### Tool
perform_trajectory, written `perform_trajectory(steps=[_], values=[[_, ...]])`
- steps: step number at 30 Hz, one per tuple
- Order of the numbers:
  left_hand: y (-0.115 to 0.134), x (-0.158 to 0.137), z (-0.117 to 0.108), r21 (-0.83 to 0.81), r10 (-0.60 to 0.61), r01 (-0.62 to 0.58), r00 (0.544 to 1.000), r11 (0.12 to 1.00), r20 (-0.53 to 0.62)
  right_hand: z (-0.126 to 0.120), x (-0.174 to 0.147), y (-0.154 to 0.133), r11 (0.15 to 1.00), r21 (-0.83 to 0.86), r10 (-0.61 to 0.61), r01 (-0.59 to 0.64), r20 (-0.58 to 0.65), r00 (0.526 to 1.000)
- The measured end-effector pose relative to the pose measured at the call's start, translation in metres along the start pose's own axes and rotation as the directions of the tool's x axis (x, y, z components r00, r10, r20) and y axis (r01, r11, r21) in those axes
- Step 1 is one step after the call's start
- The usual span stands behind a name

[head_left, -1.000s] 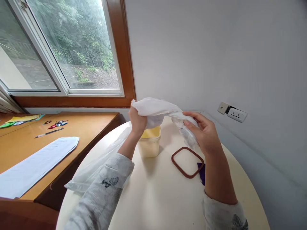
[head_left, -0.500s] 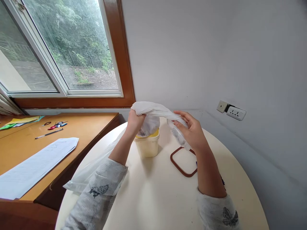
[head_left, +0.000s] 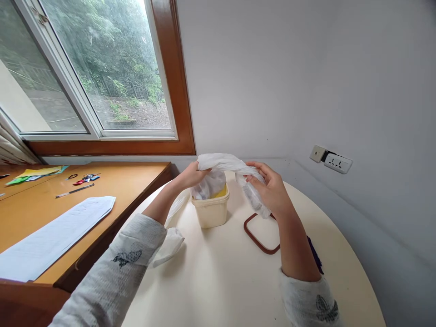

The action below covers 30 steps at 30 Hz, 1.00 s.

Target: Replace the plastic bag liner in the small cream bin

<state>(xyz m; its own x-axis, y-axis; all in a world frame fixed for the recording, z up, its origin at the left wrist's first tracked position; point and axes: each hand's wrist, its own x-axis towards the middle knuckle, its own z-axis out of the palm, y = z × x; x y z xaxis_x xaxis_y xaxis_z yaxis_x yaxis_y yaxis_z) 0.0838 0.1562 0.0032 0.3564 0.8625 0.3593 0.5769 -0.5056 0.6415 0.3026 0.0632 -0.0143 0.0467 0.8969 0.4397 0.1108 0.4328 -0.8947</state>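
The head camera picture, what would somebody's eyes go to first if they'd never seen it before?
Probably the twisted white plastic, arched between the left hand and right hand above the cream tub on the pale table. Next might be the brown ring with rounded corners, lying on the table partly behind the right forearm. The bright window at upper left stands out too.

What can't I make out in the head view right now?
All in the head view:
Cream container, floor: hidden by its wall and the white plastic bag.
Left hand, most fingertips: hidden by the hand itself and the bag.
Brown ring, right side: behind the right forearm.
Papers: writing too small.
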Motion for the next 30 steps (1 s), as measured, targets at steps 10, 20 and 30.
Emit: perform_trajectory(steps=[10,20,30], values=[[-0.002,0.004,-0.004,0.031,0.038,-0.037,0.999,0.999,-0.028,0.001,-0.001,-0.001,1.0,-0.028,0.01,-0.01,0.006,1.0],[-0.007,0.006,0.002,0.347,0.034,-0.079,0.99,0.934,0.135,0.002,0.0,-0.001,1.0,-0.017,0.003,-0.003,0.016,1.0],[0.0,0.003,0.007,0.341,-0.011,-0.095,0.956,0.935,0.295,0.0,-0.001,-0.002,0.999,-0.038,0.007,-0.006,0.019,1.0]])
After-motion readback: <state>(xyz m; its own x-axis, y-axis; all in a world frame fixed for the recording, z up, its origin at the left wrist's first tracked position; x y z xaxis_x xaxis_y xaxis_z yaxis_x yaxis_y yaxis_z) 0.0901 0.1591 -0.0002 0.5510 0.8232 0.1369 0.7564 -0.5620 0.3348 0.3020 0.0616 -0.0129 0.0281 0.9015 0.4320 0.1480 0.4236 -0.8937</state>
